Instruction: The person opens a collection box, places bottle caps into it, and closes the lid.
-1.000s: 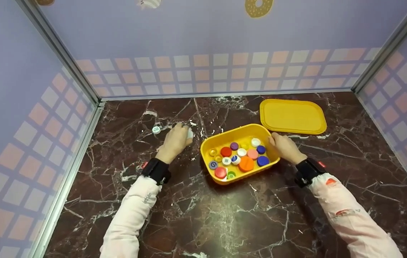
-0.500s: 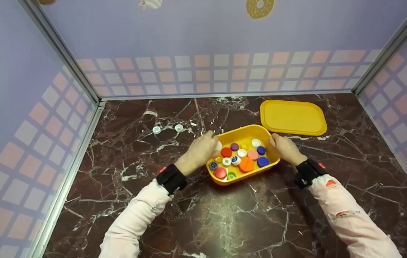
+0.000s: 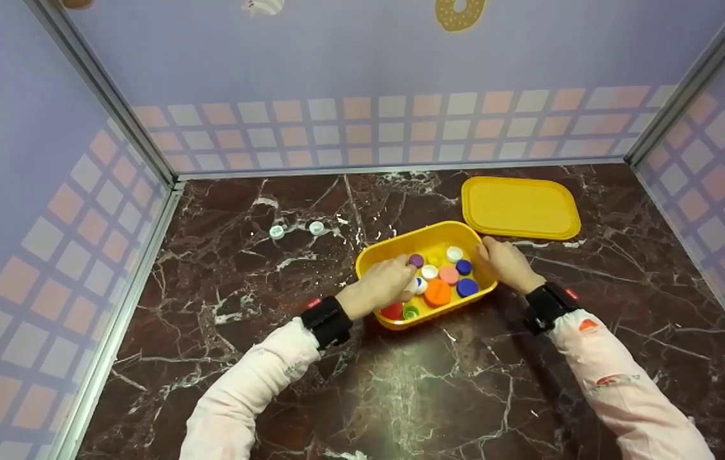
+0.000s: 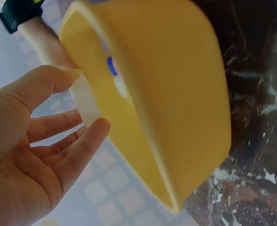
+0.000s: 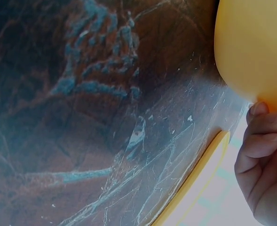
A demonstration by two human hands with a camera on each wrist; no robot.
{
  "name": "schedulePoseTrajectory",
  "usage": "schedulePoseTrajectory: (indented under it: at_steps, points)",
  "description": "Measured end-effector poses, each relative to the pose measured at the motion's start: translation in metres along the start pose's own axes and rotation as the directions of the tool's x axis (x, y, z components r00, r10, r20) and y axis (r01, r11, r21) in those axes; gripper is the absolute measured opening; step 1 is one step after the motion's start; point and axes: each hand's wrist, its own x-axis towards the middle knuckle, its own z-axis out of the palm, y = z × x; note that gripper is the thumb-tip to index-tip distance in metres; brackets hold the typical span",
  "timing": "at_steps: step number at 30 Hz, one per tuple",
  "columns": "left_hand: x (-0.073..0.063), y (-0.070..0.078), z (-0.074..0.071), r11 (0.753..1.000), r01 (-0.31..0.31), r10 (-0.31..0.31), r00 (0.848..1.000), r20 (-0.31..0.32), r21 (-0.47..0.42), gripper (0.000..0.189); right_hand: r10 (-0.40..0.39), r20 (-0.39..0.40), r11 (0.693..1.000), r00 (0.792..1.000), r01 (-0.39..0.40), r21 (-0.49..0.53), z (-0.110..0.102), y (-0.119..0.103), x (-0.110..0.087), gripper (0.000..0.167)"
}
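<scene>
My left hand (image 3: pixel 382 285) is over the left part of a yellow plastic box (image 3: pixel 394 245) that holds several coloured bottle caps. In the left wrist view a white bottle cap (image 4: pixel 84 100) is pinched between its thumb and fingers, right at the box rim. My right hand (image 3: pixel 508 263) grips the box's right end; in the right wrist view its fingers (image 5: pixel 260 146) curl against the wall. Visible inside are an orange cap (image 3: pixel 437 293), a blue cap (image 3: pixel 467 287), a purple cap (image 3: pixel 416 260) and others. The left hand hides some caps.
A yellow lid (image 3: pixel 520 207) lies flat behind the box to the right. Two small white caps, a left one (image 3: pixel 277 232) and a right one (image 3: pixel 317 228), lie on the dark marbled table (image 3: pixel 400 396). Patterned walls (image 3: pixel 375 57) enclose the table's back and sides.
My left hand has lifted the white cap off the table, left of the box, and carried it right, over the box. My right hand has stayed at the box's right end.
</scene>
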Motion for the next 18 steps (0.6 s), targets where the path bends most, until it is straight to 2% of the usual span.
schedulePoseTrajectory:
  at_steps: [4, 10, 15, 18]
  points:
    - [0.004, 0.003, 0.005, 0.999, -0.013, 0.015, 0.999, 0.048, -0.032, 0.028, 0.014, 0.006, 1.0, 1.0, -0.014, 0.0, 0.0, -0.001, 0.0, 0.02]
    - [0.008, 0.004, 0.01, 0.999, -0.051, 0.052, 0.995, 0.085, -0.018, 0.015, 0.028, 0.02, 0.999, 0.999, -0.028, 0.019, 0.001, -0.001, -0.001, 0.02]
    - [0.009, 0.004, 0.014, 0.999, -0.041, 0.042, 0.989, 0.139, -0.012, 0.007, 0.033, 0.019, 0.999, 0.999, -0.033, 0.015, 0.0, -0.001, 0.001, 0.02]
    - [0.01, 0.004, 0.016, 0.999, -0.039, 0.039, 0.988, 0.148, -0.004, 0.007, 0.036, 0.02, 0.999, 0.999, -0.036, 0.015, 0.0, -0.001, 0.001, 0.02]
